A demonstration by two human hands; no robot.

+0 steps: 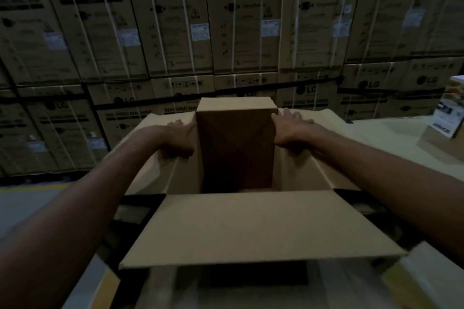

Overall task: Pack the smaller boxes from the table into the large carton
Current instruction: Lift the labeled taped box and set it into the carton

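Head cam: left hand (179, 138) and right hand (291, 130) are pressing flat palms against opposite sides of the smaller box (236, 148), fingers mostly straight. It's standing upright, its bottom part sitting down inside the large carton (251, 228), whose flaps are hanging open.

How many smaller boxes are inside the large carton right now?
1. A plain brown box stands upright in the large carton, between the left hand and right hand. The near flap hides the carton's floor, so others may be hidden.
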